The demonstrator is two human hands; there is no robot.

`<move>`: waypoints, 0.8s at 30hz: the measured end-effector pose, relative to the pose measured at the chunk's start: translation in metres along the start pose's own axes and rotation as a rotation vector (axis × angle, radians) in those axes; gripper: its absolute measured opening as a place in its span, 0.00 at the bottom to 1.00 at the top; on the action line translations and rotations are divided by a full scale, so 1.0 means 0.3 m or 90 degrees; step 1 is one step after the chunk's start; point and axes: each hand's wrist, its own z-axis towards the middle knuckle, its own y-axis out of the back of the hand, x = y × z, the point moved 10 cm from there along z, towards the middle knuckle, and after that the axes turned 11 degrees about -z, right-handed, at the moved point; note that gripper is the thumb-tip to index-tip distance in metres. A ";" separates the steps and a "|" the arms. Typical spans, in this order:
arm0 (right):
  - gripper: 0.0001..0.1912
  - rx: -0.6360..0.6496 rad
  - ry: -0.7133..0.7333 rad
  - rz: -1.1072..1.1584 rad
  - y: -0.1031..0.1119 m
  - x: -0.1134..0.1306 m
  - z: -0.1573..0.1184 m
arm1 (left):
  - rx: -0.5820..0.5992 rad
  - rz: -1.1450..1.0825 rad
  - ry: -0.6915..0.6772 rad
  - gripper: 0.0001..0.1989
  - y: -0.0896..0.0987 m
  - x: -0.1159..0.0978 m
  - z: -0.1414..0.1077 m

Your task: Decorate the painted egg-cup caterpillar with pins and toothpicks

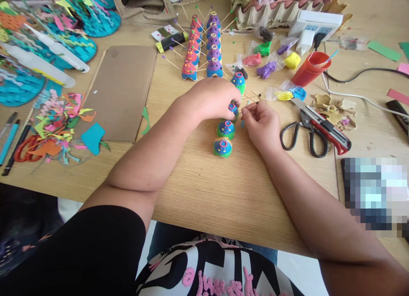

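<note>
A row of blue-and-green painted egg-carton cups (226, 129), with pink rings and small dots on top, runs down the middle of the table. My left hand (219, 97) reaches over the row, its fingers closed around one of the cups and partly hiding it. Just to the right, my right hand (261, 124) pinches a thin stick with a dark tip, held against the side of that cup. Several more dark-tipped sticks (259, 95) lie beyond my right fingers. Behind my left hand stand a finished-looking red row (191, 57) and a purple row (214, 53) with sticks poking out.
To the right lie black-handled scissors (309, 136), a red utility knife (330, 129) and an orange cup (311, 69). Bagged clay (266, 69) and a power strip (316, 25) are farther back. Left are brown cardboard (119, 93), paper scraps (60, 129) and glue bottles (38, 65).
</note>
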 end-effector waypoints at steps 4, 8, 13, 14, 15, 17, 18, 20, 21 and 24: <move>0.18 0.000 0.005 -0.002 -0.003 0.001 0.000 | -0.001 -0.005 0.002 0.20 -0.001 0.002 0.002; 0.18 0.009 -0.003 0.013 -0.010 -0.005 0.003 | 0.000 -0.017 0.017 0.20 0.001 0.007 0.001; 0.16 0.021 0.011 0.011 -0.018 -0.002 0.005 | 0.006 -0.018 0.024 0.20 0.002 0.007 -0.001; 0.16 0.021 0.012 0.010 -0.019 -0.003 0.005 | 0.006 -0.027 0.035 0.20 0.001 0.012 -0.001; 0.16 0.021 0.012 0.009 -0.019 -0.003 0.005 | 0.007 -0.036 0.043 0.19 0.000 0.017 -0.001; 0.15 0.024 0.011 0.009 -0.019 -0.004 0.004 | 0.005 -0.050 0.047 0.18 -0.001 0.019 0.000; 0.15 0.025 0.011 0.009 -0.020 -0.004 0.003 | 0.002 -0.053 0.043 0.18 0.000 0.018 0.001; 0.15 0.026 0.010 0.007 -0.019 -0.002 0.002 | 0.000 -0.050 0.039 0.17 0.001 0.015 0.002; 0.14 0.026 0.010 0.005 -0.019 0.000 0.001 | 0.001 -0.046 0.040 0.17 0.002 0.015 0.002; 0.13 0.029 0.010 -0.001 -0.020 0.006 -0.003 | 0.009 -0.038 0.047 0.18 -0.001 0.017 0.000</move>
